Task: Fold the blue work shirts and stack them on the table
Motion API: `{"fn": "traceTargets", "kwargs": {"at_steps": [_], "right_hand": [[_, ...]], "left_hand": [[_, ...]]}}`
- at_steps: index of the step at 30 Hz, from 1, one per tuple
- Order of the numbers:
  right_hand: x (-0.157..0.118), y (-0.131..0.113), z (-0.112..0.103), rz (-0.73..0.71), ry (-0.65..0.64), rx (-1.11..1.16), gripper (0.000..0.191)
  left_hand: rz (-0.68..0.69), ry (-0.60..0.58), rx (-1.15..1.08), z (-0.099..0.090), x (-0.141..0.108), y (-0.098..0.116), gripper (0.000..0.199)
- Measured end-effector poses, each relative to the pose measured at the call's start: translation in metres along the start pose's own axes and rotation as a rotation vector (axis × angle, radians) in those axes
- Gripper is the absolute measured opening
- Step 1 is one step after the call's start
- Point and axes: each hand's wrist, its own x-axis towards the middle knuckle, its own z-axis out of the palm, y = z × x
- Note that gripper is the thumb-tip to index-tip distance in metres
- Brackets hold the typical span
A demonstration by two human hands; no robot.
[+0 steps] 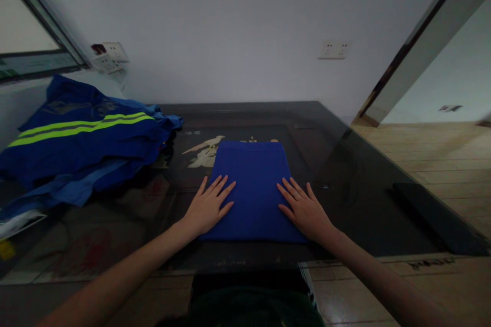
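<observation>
A blue folded piece of cloth (255,189), neat and rectangular, lies flat on the dark glossy table (345,214) in front of me. On its left edge rests my left hand (209,204), palm down with the fingers spread. My right hand (305,208) lies on the opposite edge in the same way, fingers apart. Neither hand grips anything. What kind of garment or fabric the folded cloth is, I cannot tell.
To the left lies a loose pile of blue clothing (95,143) with yellow-green stripes. A dark flat object (437,217) sits at the table's right edge. Behind the table rises a white wall (230,36) with a wall socket (334,50).
</observation>
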Motion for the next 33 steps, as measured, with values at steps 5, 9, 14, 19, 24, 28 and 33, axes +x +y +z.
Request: {"fn": "traceTargets", "kwargs": {"at_steps": [5, 9, 14, 19, 24, 28, 33], "right_hand": [[0.001, -0.042, -0.001, -0.115, 0.042, 0.132, 0.058], [0.000, -0.061, 0.006, -0.186, -0.073, 0.174, 0.067], [-0.008, -0.044, 0.009, -0.203, -0.068, 0.140, 0.071], [-0.016, -0.031, 0.009, -0.184, -0.076, 0.140, 0.070], [-0.022, -0.023, 0.007, -0.130, -0.091, 0.172, 0.069], [-0.030, -0.014, 0.004, -0.087, -0.118, 0.231, 0.066], [-0.036, 0.018, -0.001, 0.161, 0.003, 0.651, 0.057]], "left_hand": [[0.179, -0.010, -0.117, -0.002, -0.005, 0.040, 0.071], [0.259, -0.113, -0.167, 0.001, -0.005, 0.047, 0.080], [0.241, -0.127, -0.150, 0.001, -0.010, 0.031, 0.072], [0.166, -0.083, -0.124, 0.003, -0.023, 0.020, 0.085], [0.105, -0.089, -0.106, 0.006, -0.033, 0.010, 0.090], [0.079, -0.057, -0.111, 0.004, -0.040, 0.003, 0.090], [0.080, -0.007, -0.174, 0.006, -0.055, -0.009, 0.078]]}}
